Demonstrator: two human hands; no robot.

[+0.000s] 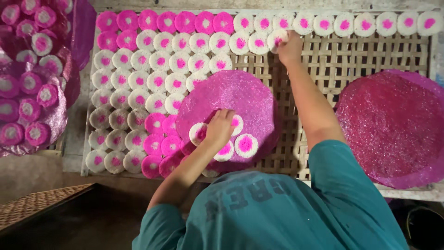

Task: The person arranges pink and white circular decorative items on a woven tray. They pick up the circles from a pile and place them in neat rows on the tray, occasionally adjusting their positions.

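the right hand (290,46) pinches a disc (277,37) onto the rack (351,60); the left hand (219,127) grips discs below; roughly half is filled.

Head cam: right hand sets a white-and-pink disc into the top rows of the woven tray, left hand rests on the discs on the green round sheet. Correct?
Not quite. The head view shows the round sheet is pink, not green. The rest holds: right hand at a disc in the top rows of the woven tray, left hand on the discs.

No packages, labels, signs or screens in sight.
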